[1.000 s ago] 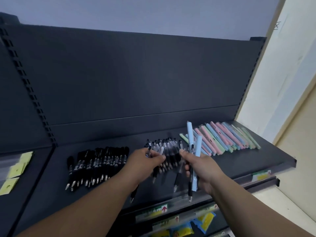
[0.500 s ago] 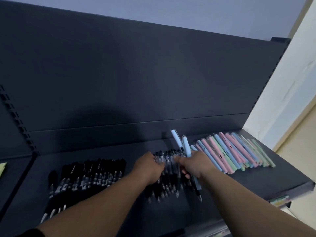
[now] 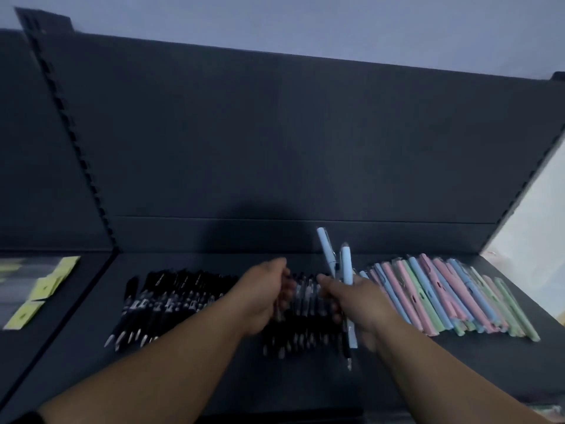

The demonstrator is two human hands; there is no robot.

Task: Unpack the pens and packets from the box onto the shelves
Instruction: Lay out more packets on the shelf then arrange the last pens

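Note:
On the dark shelf (image 3: pixel 397 368) lie three groups of pens. A row of black pens (image 3: pixel 171 298) is at the left, a second black row (image 3: pixel 302 319) sits in the middle under my hands, and pastel pens (image 3: pixel 452 298) in blue, pink and green fan out at the right. My right hand (image 3: pixel 360 304) grips a small bunch of pens (image 3: pixel 344 267): two light blue ones stick up and a black one points down. My left hand (image 3: pixel 263 298) has its fingers curled over the middle black row; whether it holds a pen is hidden.
The shelf's back panel (image 3: pixel 305 148) rises straight behind the pens. A slotted upright (image 3: pixel 76 142) divides this bay from the left bay, where yellow-tagged packets (image 3: pixel 39 289) lie. A pale wall (image 3: pixel 532 228) stands at the right end.
Both hands have moved forward from the shelf's front edge onto the middle black row. The right hand still grips the blue pens. The camera has swung back to the left.

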